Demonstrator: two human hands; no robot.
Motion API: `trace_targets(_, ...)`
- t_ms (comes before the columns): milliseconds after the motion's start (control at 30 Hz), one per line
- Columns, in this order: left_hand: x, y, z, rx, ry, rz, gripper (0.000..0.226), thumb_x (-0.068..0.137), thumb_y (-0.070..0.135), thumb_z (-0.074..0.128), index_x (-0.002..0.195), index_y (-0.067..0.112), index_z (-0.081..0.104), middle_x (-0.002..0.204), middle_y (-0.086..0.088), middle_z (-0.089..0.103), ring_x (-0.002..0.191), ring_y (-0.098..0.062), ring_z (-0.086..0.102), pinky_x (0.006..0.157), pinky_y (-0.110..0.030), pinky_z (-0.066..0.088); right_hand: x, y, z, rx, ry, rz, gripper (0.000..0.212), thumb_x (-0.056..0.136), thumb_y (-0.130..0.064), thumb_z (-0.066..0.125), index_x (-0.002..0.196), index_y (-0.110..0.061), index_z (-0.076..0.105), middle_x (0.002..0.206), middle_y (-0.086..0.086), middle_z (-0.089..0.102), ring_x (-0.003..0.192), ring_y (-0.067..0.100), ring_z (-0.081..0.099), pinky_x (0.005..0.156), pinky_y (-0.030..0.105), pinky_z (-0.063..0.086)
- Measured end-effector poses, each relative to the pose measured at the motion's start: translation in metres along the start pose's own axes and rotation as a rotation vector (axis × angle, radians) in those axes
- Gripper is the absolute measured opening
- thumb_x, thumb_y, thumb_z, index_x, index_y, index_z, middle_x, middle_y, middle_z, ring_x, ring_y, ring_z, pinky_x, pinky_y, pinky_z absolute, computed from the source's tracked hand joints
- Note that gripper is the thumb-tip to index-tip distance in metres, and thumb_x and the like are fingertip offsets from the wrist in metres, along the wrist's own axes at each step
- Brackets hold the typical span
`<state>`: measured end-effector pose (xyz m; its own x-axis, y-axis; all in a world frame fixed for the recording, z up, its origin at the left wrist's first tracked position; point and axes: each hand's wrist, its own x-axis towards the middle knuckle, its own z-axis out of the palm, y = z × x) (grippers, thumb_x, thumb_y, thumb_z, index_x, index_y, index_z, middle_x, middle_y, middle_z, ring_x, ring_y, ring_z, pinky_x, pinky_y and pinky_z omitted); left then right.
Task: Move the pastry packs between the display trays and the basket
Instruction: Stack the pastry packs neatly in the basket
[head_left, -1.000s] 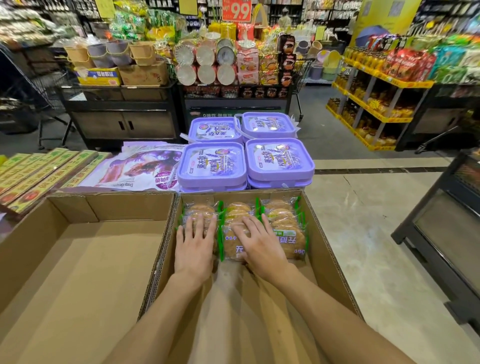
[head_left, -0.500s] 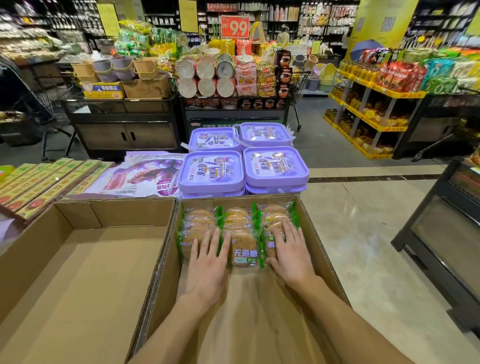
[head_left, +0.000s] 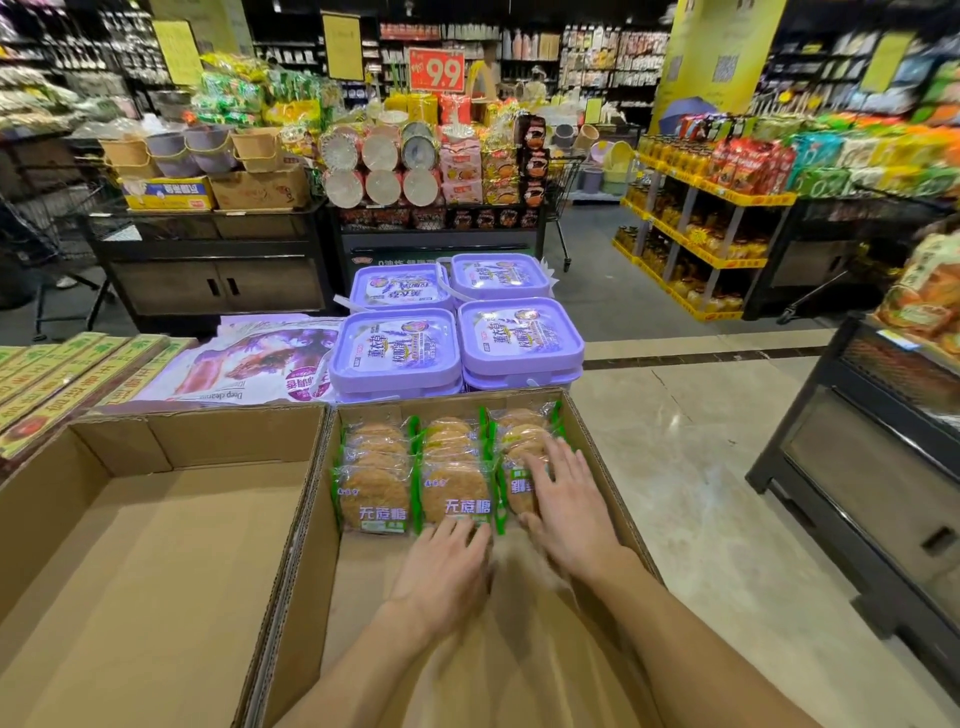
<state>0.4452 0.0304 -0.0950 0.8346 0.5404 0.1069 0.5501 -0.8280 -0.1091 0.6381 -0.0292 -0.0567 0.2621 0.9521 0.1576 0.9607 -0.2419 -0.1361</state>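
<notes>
Both grips lie flat and released inside the right cardboard tray (head_left: 618, 499). With fingers straight and spread, the right hand (head_left: 563, 501) rests on top of the right pastry pack (head_left: 519, 441) and covers its near half. Palm down on the tray floor, the left hand (head_left: 444, 566) is blurred, so I cannot tell for sure whether its fingertips (head_left: 462, 527) touch the near edge of the middle pastry pack (head_left: 454, 478) or stop just short of it; its fingers are straight and hold nothing.

Three pastry packs sit side by side in a row against the far wall of this tray, each a clear wrapper with green edges over a stack of round brown pastries. Nothing touches the left pastry pack (head_left: 374, 478), which lies near the tray's left wall. On the near floor of the tray only the two forearms show.

Just beside it on the left stands a second cardboard tray (head_left: 156, 545), its brown floor bare. Beyond the two trays, four purple lidded tubs (head_left: 397, 348) stand in a two-by-two block, and a purple printed bag (head_left: 249, 364) lies flat to their left. Long green boxes (head_left: 62, 374) lie in a row at the far left edge. Shelves of packaged goods and a red price sign (head_left: 436, 70) reading 99 fill the background across a tiled floor (head_left: 691, 467).
</notes>
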Motion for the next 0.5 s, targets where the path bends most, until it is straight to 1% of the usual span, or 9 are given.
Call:
trace_targets(33, 0.000, 0.001, 0.005, -0.036, -0.009, -0.004, 0.042, 0.072, 0.040, 0.061, 0.108, 0.020, 0.067, 0.096, 0.000, 0.066, 0.087, -0.024, 0.066, 0.067, -0.034, 0.056, -0.006, -0.001, -0.007, 0.007, -0.003, 0.004, 0.076, 0.095, -0.042, 0.062, 0.157, -0.023, 0.023, 0.169, 0.011, 0.000, 0.156, 0.027, -0.002, 0.126, 0.039, -0.003)
trace_targets(67, 0.000, -0.001, 0.009, -0.056, -0.037, -0.019, 0.045, 0.072, 0.038, 0.063, 0.114, 0.020, 0.066, 0.101, -0.001, 0.067, 0.092, -0.024, 0.066, 0.071, -0.035, 0.057, -0.013, -0.003, -0.014, 0.012, -0.010, 0.013, 0.074, 0.097, -0.043, 0.060, 0.157, -0.022, 0.022, 0.169, 0.010, -0.001, 0.156, 0.027, -0.002, 0.127, 0.039, -0.002)
trace_targets(133, 0.001, -0.005, 0.013, -0.084, -0.084, -0.049, 0.060, 0.074, 0.029, 0.066, 0.132, 0.017, 0.060, 0.120, -0.005, 0.065, 0.109, -0.027, 0.063, 0.089, -0.040, 0.055, -0.030, -0.009, -0.029, 0.014, -0.038, 0.059, 0.073, 0.098, -0.042, 0.056, 0.158, -0.021, 0.021, 0.169, 0.011, 0.001, 0.156, 0.027, 0.000, 0.127, 0.038, 0.000)
trace_targets(200, 0.002, -0.006, 0.008, -0.119, -0.136, -0.055, 0.066, 0.087, 0.024, 0.055, 0.151, 0.015, 0.041, 0.144, -0.008, 0.051, 0.130, -0.029, 0.050, 0.109, -0.045, 0.041, -0.055, -0.015, -0.041, 0.034, -0.049, 0.133, 0.073, 0.098, -0.039, 0.055, 0.160, -0.021, 0.019, 0.168, 0.013, 0.002, 0.156, 0.027, 0.001, 0.125, 0.035, -0.001)
trace_targets(233, 0.002, -0.005, 0.003, -0.127, -0.163, -0.047, 0.065, 0.093, 0.025, 0.048, 0.155, 0.016, 0.031, 0.150, -0.008, 0.043, 0.137, -0.029, 0.043, 0.113, -0.045, 0.035, -0.070, -0.020, -0.047, 0.047, -0.048, 0.168, 0.073, 0.099, -0.039, 0.054, 0.160, -0.021, 0.018, 0.168, 0.015, 0.002, 0.156, 0.028, 0.000, 0.124, 0.034, -0.002)
trace_targets(300, 0.000, -0.002, -0.001, -0.136, -0.185, -0.021, 0.063, 0.099, 0.030, 0.039, 0.158, 0.017, 0.023, 0.156, -0.007, 0.033, 0.142, -0.028, 0.034, 0.115, -0.045, 0.031, -0.104, -0.031, -0.055, 0.058, -0.034, 0.236, 0.071, 0.100, -0.039, 0.053, 0.159, -0.021, 0.020, 0.168, 0.017, 0.002, 0.156, 0.029, 0.000, 0.123, 0.031, -0.004)
trace_targets(367, -0.007, 0.003, -0.008, -0.168, -0.218, 0.050, 0.061, 0.100, 0.031, 0.036, 0.157, 0.016, 0.021, 0.161, -0.010, 0.025, 0.147, -0.029, 0.027, 0.117, -0.046, 0.030, -0.139, -0.046, -0.065, 0.052, -0.017, 0.315, 0.069, 0.101, -0.042, 0.052, 0.160, -0.022, 0.020, 0.168, 0.017, 0.003, 0.156, 0.029, 0.000, 0.121, 0.030, -0.008)
trace_targets(433, -0.018, 0.015, -0.021, -0.215, -0.216, 0.145, 0.058, 0.100, 0.030, 0.037, 0.155, 0.014, 0.024, 0.161, -0.012, 0.026, 0.149, -0.031, 0.023, 0.118, -0.048, 0.028, -0.175, -0.059, -0.073, 0.042, 0.007, 0.413, 0.069, 0.102, -0.043, 0.050, 0.160, -0.022, 0.020, 0.168, 0.014, 0.001, 0.156, 0.028, -0.001, 0.118, 0.028, -0.012)
trace_targets(500, -0.031, 0.034, -0.042, -0.253, -0.142, 0.240, 0.056, 0.100, 0.031, 0.043, 0.153, 0.015, 0.031, 0.157, -0.011, 0.034, 0.145, -0.032, 0.031, 0.117, -0.048, 0.030, -0.215, -0.069, -0.078, 0.038, 0.027, 0.515, 0.068, 0.101, -0.044, 0.050, 0.159, -0.023, 0.021, 0.169, 0.010, 0.002, 0.156, 0.027, 0.001, 0.118, 0.028, -0.011)
